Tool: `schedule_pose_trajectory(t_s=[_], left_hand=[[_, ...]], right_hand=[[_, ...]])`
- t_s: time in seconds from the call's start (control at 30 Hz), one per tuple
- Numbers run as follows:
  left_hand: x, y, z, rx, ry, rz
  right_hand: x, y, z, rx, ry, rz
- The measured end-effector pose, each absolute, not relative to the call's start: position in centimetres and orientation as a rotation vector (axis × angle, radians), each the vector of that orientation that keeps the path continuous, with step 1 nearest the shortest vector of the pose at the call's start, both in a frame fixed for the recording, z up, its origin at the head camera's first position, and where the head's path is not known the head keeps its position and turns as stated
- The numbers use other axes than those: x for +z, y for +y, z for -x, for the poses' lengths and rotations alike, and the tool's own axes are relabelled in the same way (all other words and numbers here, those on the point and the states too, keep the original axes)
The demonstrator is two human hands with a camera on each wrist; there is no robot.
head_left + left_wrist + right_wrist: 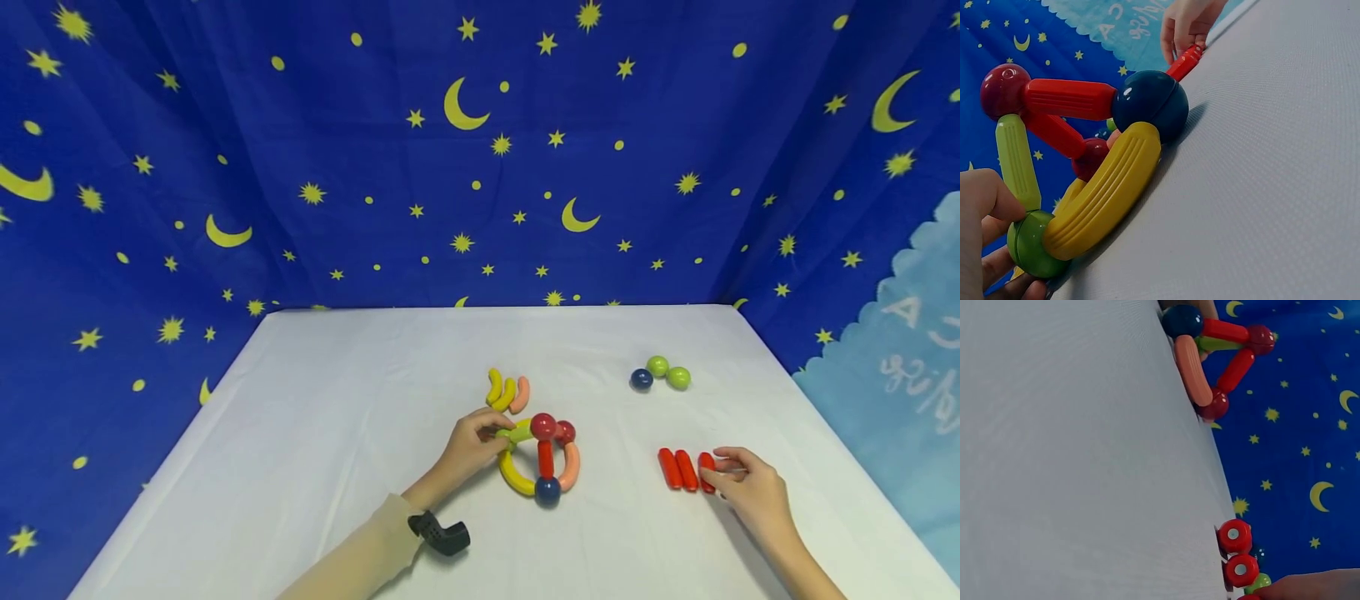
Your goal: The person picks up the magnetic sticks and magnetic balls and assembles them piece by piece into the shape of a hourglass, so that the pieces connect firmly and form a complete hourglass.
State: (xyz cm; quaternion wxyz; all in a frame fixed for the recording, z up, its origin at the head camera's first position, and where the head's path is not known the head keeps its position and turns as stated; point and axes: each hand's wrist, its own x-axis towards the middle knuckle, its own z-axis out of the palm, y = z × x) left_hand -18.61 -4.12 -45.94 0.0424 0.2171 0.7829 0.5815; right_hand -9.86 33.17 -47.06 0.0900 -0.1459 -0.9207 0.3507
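Note:
My left hand (471,447) grips the green ball (1036,245) at the left corner of a ball-and-rod structure standing on the table. A yellow curved rod (1110,197) and a straight light green rod (1017,159) join at that ball. The green rod climbs to a raised red ball (543,426), from which a red rod (546,458) slopes down to a dark blue ball (547,490). A pink curved rod (1193,370) links the blue ball to another red ball (1214,405). To the right, my right hand (756,490) pinches a loose red rod (707,472).
Two more red rods (678,471) lie left of the pinched one. Behind the structure are two yellow curved rods (504,393) and a pink one (520,395). At the back right sit a dark blue ball (641,380) and two green balls (678,378). A star-patterned curtain (480,167) surrounds the white table (360,375).

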Motion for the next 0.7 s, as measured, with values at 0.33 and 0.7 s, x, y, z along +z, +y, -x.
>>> schedule_pose_trajectory(t_s=[0.33, 0.7], left_hand=[[-49.7, -3.9, 20.3, 1.759, 2.428, -0.660], [-49.6, -4.0, 20.7, 1.785, 2.406, -0.687]], right_hand=[[-46.4, 33.0, 10.9, 0.968, -2.723, 0.407], [-42.6, 29.7, 13.8, 1.525, -2.426, 0.183]])
